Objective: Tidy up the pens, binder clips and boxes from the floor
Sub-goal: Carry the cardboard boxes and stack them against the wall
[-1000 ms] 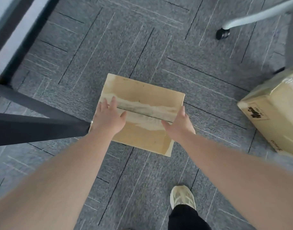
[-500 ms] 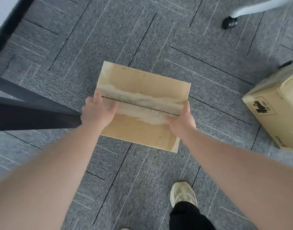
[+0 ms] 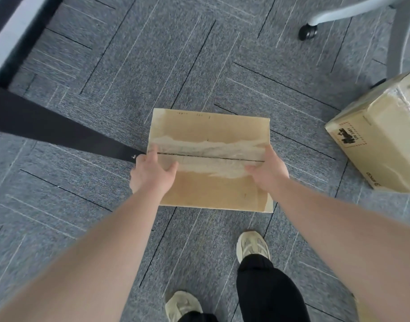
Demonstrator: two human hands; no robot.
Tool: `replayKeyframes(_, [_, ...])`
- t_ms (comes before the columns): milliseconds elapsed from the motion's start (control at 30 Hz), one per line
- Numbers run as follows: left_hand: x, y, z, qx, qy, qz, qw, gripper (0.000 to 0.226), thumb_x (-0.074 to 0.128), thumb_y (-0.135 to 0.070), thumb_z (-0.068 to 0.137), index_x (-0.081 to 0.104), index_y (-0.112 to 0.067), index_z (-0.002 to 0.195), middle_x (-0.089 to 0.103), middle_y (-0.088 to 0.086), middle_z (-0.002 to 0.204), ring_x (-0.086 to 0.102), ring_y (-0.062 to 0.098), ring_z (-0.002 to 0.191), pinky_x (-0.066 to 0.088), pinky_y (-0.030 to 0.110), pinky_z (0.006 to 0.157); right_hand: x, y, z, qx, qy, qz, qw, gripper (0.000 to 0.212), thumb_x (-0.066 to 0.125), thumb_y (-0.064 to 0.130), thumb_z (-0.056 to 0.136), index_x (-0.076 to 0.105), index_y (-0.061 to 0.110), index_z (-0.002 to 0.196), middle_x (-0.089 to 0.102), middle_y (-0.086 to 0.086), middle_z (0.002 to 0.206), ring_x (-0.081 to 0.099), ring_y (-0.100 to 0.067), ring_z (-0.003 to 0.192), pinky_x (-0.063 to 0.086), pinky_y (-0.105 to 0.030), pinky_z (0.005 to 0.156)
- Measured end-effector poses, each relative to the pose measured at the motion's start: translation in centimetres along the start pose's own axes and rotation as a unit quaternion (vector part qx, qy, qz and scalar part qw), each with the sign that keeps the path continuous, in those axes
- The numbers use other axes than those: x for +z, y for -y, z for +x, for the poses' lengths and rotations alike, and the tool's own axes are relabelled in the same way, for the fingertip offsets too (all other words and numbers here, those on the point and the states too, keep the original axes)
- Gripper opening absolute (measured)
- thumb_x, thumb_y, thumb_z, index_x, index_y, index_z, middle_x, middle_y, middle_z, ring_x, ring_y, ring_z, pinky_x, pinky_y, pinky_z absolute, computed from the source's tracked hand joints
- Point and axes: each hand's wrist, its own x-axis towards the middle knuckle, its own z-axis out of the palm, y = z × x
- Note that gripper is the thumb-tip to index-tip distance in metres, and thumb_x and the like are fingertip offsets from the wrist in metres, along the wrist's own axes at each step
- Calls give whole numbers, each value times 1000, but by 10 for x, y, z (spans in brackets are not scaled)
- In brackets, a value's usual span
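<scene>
A flat brown cardboard box [image 3: 211, 126] with torn tape along its centre seam is held above the grey carpet in the middle of the view. My left hand [image 3: 151, 174] grips its left edge, thumb on top. My right hand [image 3: 267, 171] grips its right edge the same way. A second, larger cardboard box [image 3: 383, 140], wrapped in clear tape and with a printed label, stands on the floor at the right. No pens or binder clips are visible.
A black desk leg [image 3: 59, 133] runs in from the left and ends beside my left hand. A grey chair base with a black caster [image 3: 307, 32] stands at the top right. My two shoes [image 3: 252, 246] are on the carpet below the box.
The box has come up off the floor in both hands and turned squarer to me. My left hand shifted from the top face to the left edge.
</scene>
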Motion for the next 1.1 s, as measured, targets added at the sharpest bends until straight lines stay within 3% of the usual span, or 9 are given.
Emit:
replayKeyframes(167, [-9, 35, -51, -43, 4, -35, 998, 73, 51, -63, 84, 22, -37, 146, 39, 8, 143, 51, 38, 119, 52, 48, 84, 0, 0, -49, -20, 2, -20, 1000, 63, 62, 20, 89, 30, 28, 143, 61, -5, 111, 61, -28, 92, 50, -34, 68])
replayKeyframes(333, [-20, 93, -111, -107, 16, -91, 990, 64, 52, -60, 83, 28, -39, 139, 43, 7, 137, 52, 40, 115, 49, 50, 83, 13, 4, -111, -60, 37, -82, 994, 71, 55, 18, 92, 16, 29, 151, 59, -7, 114, 58, -27, 83, 43, -28, 53])
replayKeyframes(400, [-22, 120, -135, -135, 18, -97, 986, 64, 52, -61, 83, 27, -39, 138, 42, 7, 137, 53, 40, 115, 51, 50, 84, 25, 9, -133, -80, 54, -107, 990, 68, 56, 20, 92, 20, 26, 149, 59, -7, 113, 57, -25, 82, 41, -28, 52])
replayKeyframes(567, [-35, 184, -180, -206, -17, -134, 969, 60, 52, -59, 83, 31, -35, 134, 45, 9, 132, 55, 40, 110, 51, 47, 83, 61, 35, -185, -144, 92, -148, 974, 63, 59, 23, 89, 30, 28, 144, 61, -8, 116, 60, -29, 93, 52, -35, 71])
replayKeyframes(900, [-71, 306, -259, -307, -83, -233, 919, 62, 50, -59, 84, 32, -32, 137, 44, 9, 131, 53, 40, 112, 46, 43, 72, 137, 95, -297, -306, 109, -222, 919, 58, 65, 28, 88, 38, 26, 139, 59, -3, 129, 56, -29, 117, 46, -39, 93])
replayKeyframes(1100, [-97, 401, -284, -355, -100, -279, 887, 71, 51, -56, 85, 26, -29, 145, 42, 12, 138, 48, 42, 120, 45, 48, 90, 215, 144, -367, -351, 139, -254, 891, 63, 66, 29, 87, 36, 24, 143, 57, -4, 131, 56, -30, 117, 47, -39, 92])
